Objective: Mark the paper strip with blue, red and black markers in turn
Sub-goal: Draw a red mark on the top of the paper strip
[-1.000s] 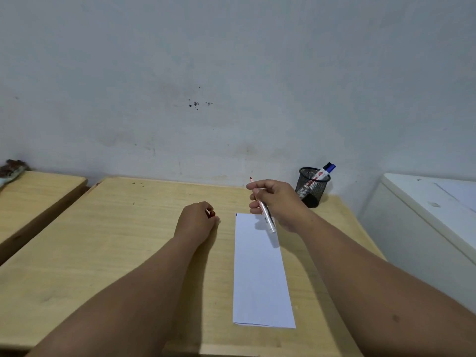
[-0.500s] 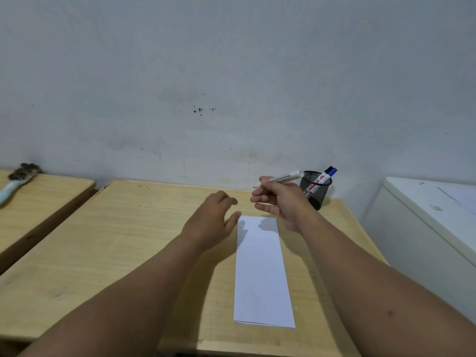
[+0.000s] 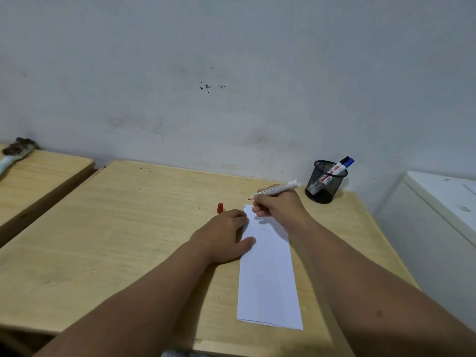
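Note:
A long white paper strip [image 3: 268, 276] lies lengthwise on the wooden desk [image 3: 128, 233], with a small dark mark at its far left corner. My right hand [image 3: 279, 208] grips an uncapped red marker [image 3: 275, 189], its tip just above the strip's far end. My left hand [image 3: 224, 237] lies flat, fingers pressing the strip's left edge. The red cap [image 3: 219, 208] lies on the desk just beyond my left hand. A black mesh pen cup [image 3: 325, 181] at the back right holds the blue marker [image 3: 348, 162] and another marker.
A second wooden desk [image 3: 38, 181] stands to the left with a brush [image 3: 15, 150] on it. A white cabinet [image 3: 438, 215] stands to the right. A grey wall runs close behind both desks.
My left hand let the red cap go onto the desk and came down flat on the strip's left edge. My right hand turned the marker tip down toward the strip's far end.

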